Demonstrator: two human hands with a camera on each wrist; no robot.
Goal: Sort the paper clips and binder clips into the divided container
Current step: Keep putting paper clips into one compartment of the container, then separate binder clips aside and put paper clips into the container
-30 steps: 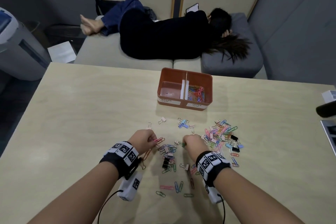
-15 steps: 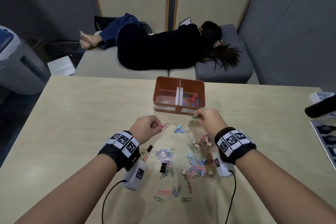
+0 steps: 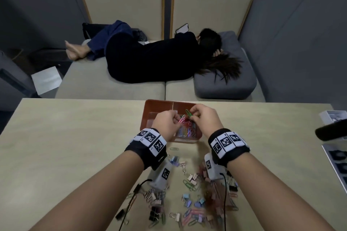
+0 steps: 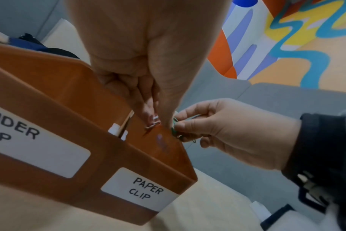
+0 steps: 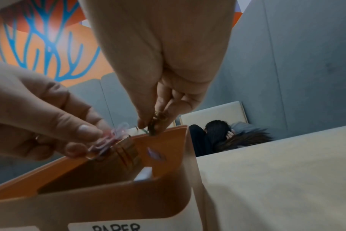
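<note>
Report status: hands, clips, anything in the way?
Left hand pinches pink paper clips, right hand a green paper clip. Both over the orange divided container, paper-clip side. Nothing in the way.

Pale wooden table [image 3: 75,146], orange divided container [image 3: 150,108], scattered loose clips [image 3: 193,202]

The container [image 4: 85,176] bears white labels: "PAPER CLIP" and, cut off, "NDER IP".

Grey padded walls [image 3: 293,24] enclose a beige bench [image 3: 112,88] with 2 backrests, beyond a pale wooden table [image 3: 65,137].
</note>
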